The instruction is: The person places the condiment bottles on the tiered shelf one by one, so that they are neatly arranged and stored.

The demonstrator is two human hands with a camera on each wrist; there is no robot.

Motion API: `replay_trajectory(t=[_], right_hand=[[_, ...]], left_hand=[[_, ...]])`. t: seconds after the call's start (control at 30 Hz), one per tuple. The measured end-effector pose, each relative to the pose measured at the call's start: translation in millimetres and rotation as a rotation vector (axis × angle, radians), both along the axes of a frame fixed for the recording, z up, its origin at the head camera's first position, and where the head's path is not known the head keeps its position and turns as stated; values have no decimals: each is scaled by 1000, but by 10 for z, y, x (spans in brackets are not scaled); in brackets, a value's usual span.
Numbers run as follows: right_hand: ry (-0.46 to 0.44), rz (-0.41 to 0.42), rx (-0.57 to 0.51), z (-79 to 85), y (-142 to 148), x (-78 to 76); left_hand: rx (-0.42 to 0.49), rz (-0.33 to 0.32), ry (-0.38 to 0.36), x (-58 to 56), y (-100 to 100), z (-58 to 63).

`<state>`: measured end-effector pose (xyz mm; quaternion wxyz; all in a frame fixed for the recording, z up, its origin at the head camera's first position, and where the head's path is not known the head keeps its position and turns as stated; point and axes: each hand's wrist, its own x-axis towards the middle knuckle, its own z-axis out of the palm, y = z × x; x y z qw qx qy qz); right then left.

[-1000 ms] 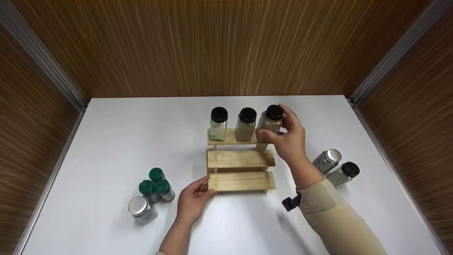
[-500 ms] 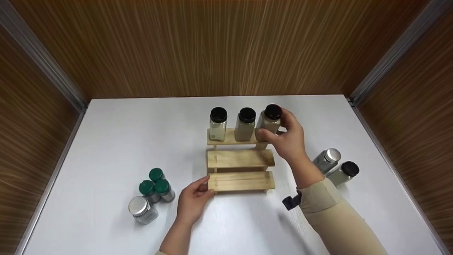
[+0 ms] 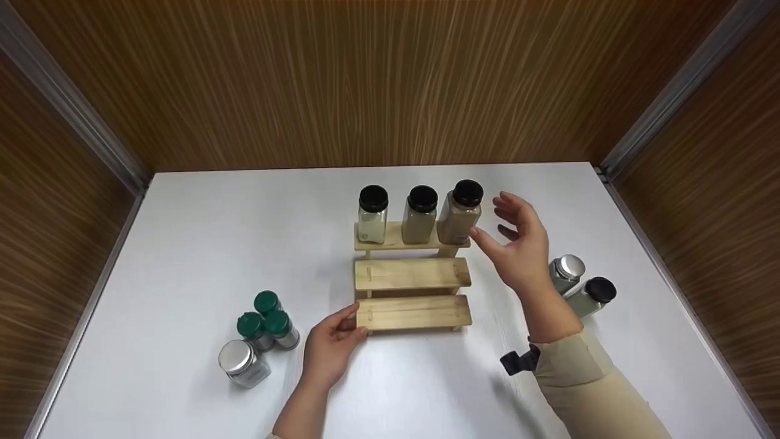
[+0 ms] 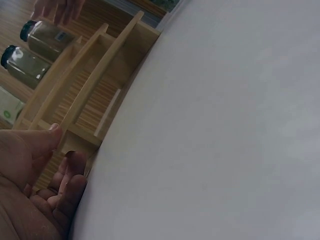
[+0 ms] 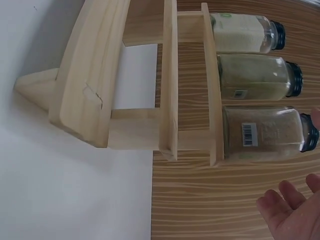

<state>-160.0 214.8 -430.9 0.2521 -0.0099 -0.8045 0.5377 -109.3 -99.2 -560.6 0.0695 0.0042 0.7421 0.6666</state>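
Note:
A three-step wooden spice rack [image 3: 414, 274] stands mid-table. Three square glass jars with black lids line its top step: one with pale contents at left [image 3: 373, 214], a greenish one [image 3: 420, 216] in the middle and a brown powder jar [image 3: 461, 213] at right. My left hand [image 3: 329, 350] grips the left end of the lowest step between thumb and fingers, also visible in the left wrist view. My right hand [image 3: 518, 247] is just right of the brown jar, fingers spread and holding nothing; the right wrist view shows a gap between its fingers and the jar [image 5: 262, 134].
To the left stand several green-capped small shakers [image 3: 277, 323] and a silver-lidded jar [image 3: 244, 363]. Behind the right forearm are another silver-lidded jar [image 3: 567, 273] and a black-lidded jar [image 3: 591, 297]. Wood-grain panels [image 3: 390, 85] enclose the white table [image 3: 201, 244].
My right hand has let go of the brown powder jar and moved off to the right, leaving it upright on the top step. The left hand stays at the rack.

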Motion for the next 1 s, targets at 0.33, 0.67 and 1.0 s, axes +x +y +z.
replay_trajectory(t=[0.33,0.67,1.0], right_hand=[[109,-26,102,50,118,224],[108,-97,201,43,397,429],[163,-235,160,-14,808,647]], left_hand=[[5,5,-4,5,4,6],[25,-1,17,1,10,20],[-11,1,14,2,2,-4]])
